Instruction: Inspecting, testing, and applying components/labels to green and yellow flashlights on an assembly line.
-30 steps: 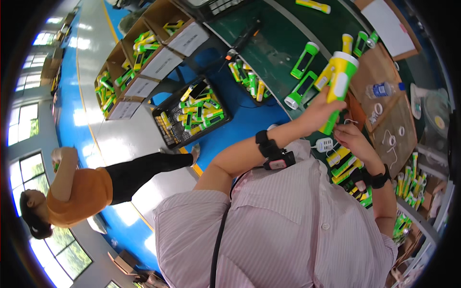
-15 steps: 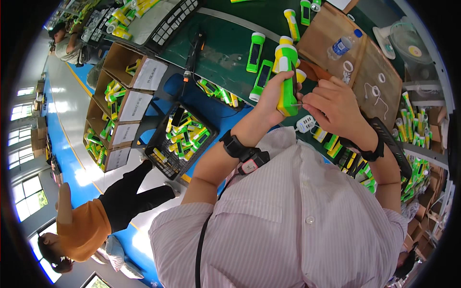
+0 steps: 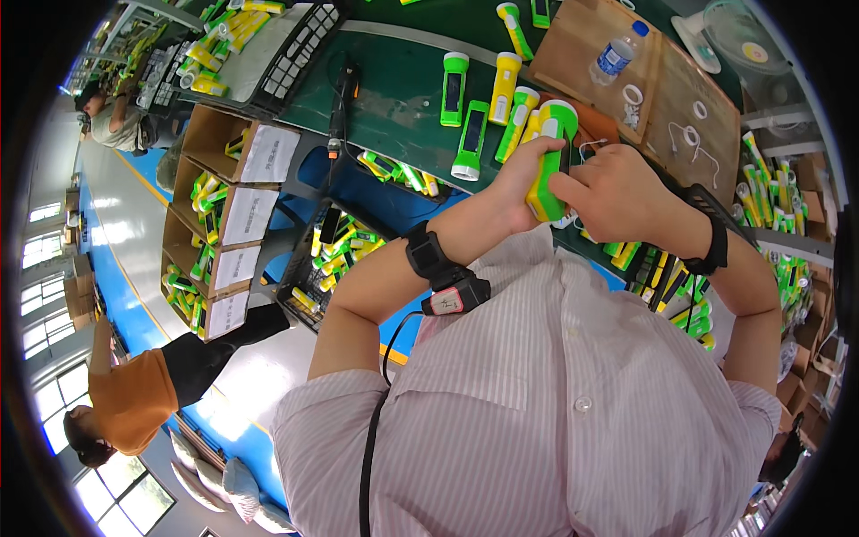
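Observation:
My left hand (image 3: pixel 521 186) is wrapped round a green and yellow flashlight (image 3: pixel 557 168), held tilted over the near edge of the table with its wide head pointing away from me. My right hand (image 3: pixel 622 190) is closed against the flashlight's right side, its thumb and finger pinched near the body. What those fingers hold, if anything, is hidden. A thin white cord (image 3: pixel 586 146) loops up just beyond them. Just past my left hand stand a yellow flashlight (image 3: pixel 505 88) and a green one (image 3: pixel 471 143) with a dark panel.
A wooden board (image 3: pixel 582 36) at the back right bears a water bottle (image 3: pixel 617 59) and white rings. Behind it is a fan (image 3: pixel 747 45). A black power screwdriver (image 3: pixel 342 107) lies left on the green table (image 3: pixel 394 98). Flashlights fill a black crate (image 3: pixel 300 300) and cartons (image 3: pixel 201 143).
The flashlight has turned in my left hand, and its head now shows past my fingers. My right hand has closed in on its side. The thin metal piece seen there earlier is hidden.

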A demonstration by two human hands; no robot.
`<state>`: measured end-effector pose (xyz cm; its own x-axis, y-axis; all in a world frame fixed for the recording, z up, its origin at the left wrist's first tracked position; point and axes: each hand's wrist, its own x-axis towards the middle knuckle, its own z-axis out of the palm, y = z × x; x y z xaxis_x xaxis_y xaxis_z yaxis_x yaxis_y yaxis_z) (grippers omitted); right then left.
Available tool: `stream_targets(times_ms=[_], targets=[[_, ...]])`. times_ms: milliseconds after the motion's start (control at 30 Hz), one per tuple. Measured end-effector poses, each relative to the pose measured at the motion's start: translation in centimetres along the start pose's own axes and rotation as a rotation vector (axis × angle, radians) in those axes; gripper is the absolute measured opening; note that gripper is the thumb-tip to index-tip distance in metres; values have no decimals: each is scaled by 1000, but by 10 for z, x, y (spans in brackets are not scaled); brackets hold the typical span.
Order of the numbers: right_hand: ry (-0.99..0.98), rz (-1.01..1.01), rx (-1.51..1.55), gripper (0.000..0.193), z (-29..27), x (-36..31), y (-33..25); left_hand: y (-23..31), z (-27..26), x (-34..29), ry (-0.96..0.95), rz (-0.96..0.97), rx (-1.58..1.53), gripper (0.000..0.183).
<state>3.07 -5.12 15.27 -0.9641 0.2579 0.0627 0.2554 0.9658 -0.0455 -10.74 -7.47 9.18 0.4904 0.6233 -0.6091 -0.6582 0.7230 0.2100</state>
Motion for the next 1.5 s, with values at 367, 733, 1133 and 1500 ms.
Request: stream_targets(times_ms=[367,733,1133,1500], targets=[[16,590,1405,10,23,-8,-9,-11,9,-7,35,1066,499,34],[206,246,377,8,-13,-10,-6,13,19,-16,118,350,228,37],[-253,808,1777,18,20,-18,14,7,22,10,-16,1080,629,35],[491,789,1140,23,-23,-23,22,37,-9,15,-486,278,-416,37]])
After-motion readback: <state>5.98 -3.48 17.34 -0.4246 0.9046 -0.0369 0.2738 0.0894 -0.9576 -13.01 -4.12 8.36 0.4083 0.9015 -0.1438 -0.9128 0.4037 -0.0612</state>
